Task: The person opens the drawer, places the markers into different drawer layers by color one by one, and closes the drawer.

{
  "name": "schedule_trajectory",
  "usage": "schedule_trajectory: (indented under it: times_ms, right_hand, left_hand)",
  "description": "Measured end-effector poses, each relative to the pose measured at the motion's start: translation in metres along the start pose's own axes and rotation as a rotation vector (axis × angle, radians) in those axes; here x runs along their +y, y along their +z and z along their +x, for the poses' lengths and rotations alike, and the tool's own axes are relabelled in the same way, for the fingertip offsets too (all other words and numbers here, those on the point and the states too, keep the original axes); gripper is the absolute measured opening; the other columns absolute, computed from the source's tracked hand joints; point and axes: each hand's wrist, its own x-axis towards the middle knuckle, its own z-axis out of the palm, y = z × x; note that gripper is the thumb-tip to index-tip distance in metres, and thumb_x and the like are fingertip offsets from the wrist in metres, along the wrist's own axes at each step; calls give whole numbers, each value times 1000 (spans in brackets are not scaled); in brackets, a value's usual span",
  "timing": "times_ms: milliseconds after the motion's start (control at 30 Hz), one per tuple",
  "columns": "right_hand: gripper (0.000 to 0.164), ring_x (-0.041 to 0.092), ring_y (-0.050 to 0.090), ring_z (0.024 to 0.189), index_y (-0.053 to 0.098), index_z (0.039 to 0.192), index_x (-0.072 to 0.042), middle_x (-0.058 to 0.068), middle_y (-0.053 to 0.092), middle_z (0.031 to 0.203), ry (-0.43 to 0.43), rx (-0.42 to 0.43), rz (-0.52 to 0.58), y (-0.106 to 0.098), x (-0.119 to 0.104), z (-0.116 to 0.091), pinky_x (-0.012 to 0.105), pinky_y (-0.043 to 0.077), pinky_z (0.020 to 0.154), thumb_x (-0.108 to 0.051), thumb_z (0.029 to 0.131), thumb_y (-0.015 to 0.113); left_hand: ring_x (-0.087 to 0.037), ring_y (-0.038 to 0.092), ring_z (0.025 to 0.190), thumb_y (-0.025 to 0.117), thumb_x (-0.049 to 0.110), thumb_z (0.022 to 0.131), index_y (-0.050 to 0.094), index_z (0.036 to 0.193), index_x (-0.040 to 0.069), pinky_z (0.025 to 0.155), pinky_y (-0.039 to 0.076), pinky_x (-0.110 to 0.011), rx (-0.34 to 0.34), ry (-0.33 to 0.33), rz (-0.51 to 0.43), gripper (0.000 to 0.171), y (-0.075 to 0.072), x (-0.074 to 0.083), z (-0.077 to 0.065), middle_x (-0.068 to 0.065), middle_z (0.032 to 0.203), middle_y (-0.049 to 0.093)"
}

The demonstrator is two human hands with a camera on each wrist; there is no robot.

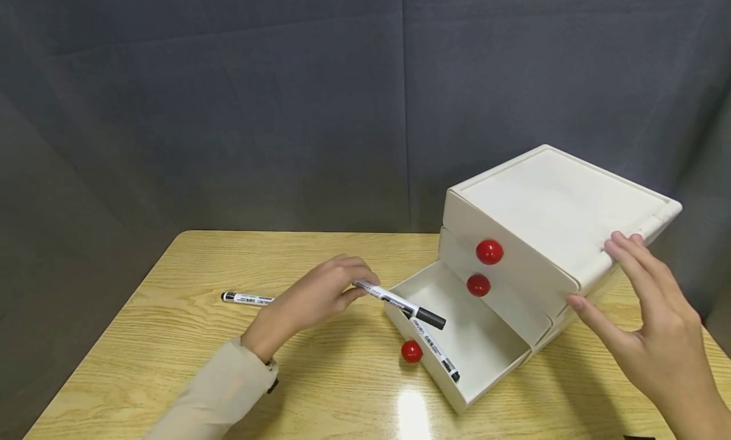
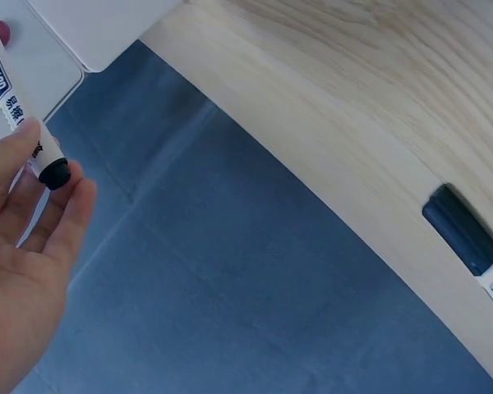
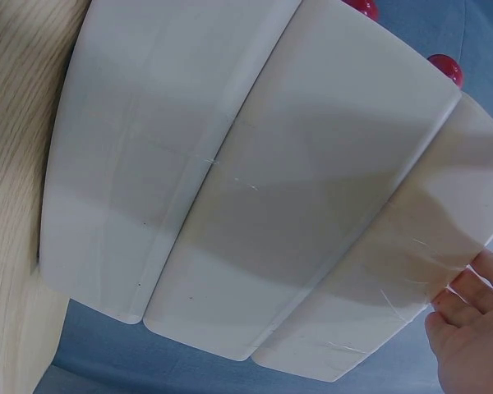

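My left hand [image 1: 316, 297] pinches a black-capped whiteboard marker [image 1: 400, 303] by its rear end, cap tilted down over the pulled-out bottom drawer [image 1: 440, 284]. The left wrist view shows that marker [image 2: 10, 92] between thumb and fingers. Another marker [image 1: 436, 348] is in the drawer, along its front wall. A third marker [image 1: 245, 298] lies on the table, partly hidden behind my left wrist. My right hand [image 1: 657, 319] rests its extended fingers on the top side edge of the white drawer cabinet [image 1: 559, 205]; fingertips touch that edge in the right wrist view.
Red round knobs [image 1: 489, 252] mark the drawer fronts; the upper two drawers are closed. The cabinet stands on the right of a wooden table [image 1: 171, 326]. Behind the table hangs a dark grey-blue cloth [image 1: 285, 122].
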Motion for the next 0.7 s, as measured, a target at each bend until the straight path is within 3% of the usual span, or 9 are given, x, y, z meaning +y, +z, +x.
schedule_trajectory:
  times_ms: [700]
  right_hand:
    - [91,16,40,145,59,134,1,17,57,141,3,1,-1,0,0,-1,12,26,117,-74,82,60]
  left_hand:
    - [-13,61,113,69,3,90,74,115,13,102,51,-28,-100,0,-2,27,11,17,30,3,116,71]
